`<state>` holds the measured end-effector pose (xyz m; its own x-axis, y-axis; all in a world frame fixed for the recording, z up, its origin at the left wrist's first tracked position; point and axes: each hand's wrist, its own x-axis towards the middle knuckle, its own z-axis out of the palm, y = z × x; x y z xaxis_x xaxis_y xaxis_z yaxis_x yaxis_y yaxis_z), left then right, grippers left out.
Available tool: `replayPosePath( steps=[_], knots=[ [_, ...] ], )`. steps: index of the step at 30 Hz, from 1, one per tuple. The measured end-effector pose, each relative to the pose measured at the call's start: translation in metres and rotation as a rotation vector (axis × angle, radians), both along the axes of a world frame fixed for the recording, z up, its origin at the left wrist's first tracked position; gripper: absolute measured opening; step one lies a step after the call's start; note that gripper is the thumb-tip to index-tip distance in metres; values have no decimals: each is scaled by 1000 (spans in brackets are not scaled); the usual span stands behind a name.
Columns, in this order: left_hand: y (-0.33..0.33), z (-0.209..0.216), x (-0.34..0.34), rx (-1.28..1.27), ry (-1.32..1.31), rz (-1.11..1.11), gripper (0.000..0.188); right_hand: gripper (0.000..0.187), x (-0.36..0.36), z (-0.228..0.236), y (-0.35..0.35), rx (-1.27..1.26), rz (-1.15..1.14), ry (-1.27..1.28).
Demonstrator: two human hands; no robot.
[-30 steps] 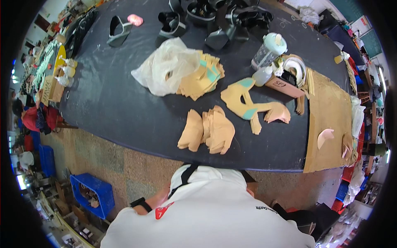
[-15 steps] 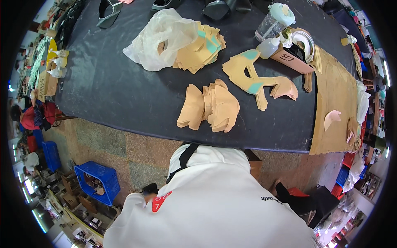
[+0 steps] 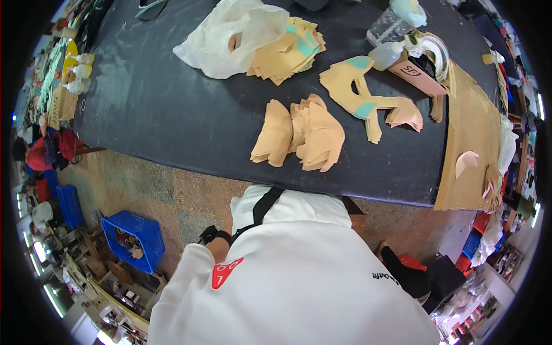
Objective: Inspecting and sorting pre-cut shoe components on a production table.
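My left hand (image 3: pixel 219 247) is down at my side by the white sleeve, below the table's near edge. A black band-like thing (image 3: pixel 211 234) is at its wrist; its fingers are hidden. My right hand is out of sight. Nearest on the table are two overlapping stacks of tan curved pieces, a smaller left stack (image 3: pixel 272 132) and a larger right stack (image 3: pixel 320 135). Right of them lie tan cut-out pieces with green patches (image 3: pixel 342 86), with pinkish curved pieces (image 3: pixel 406 113) at their end. Behind, a white plastic bag (image 3: pixel 221 43) partly covers another tan stack (image 3: pixel 282 60).
The dark table (image 3: pixel 172 126) carries a lidded clear jug (image 3: pixel 391 26), a white bottle (image 3: pixel 386 56) and a small carton (image 3: pixel 418 77) at the back right. Brown cardboard (image 3: pixel 468 138) covers its right end. A blue crate (image 3: pixel 135 241) stands on the floor; a person (image 3: pixel 43 152) is far left.
The view has shifted, so the table things sit higher and slightly right in the picture. More of my left wrist shows beside my body. The stacks keep their places on the table.
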<state>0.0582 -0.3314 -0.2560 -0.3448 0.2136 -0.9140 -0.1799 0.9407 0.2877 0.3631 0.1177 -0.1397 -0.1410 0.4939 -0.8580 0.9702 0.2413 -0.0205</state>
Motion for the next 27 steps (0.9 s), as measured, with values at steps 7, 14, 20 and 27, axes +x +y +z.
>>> replayPosePath(
  steps=[7,14,20,27],
  knots=[
    [23,116,-23,595,-450,-112,34,19,-2,0,-7,-26,60,-39],
    [51,192,-73,589,-886,-109,41,19,-15,-5,-8,-54,140,-46],
    [46,193,-78,356,-663,-376,18,19,-30,-5,-20,-95,250,-47],
    [54,205,-119,358,-617,-288,21,18,-189,78,13,236,-34,670]
  ],
)
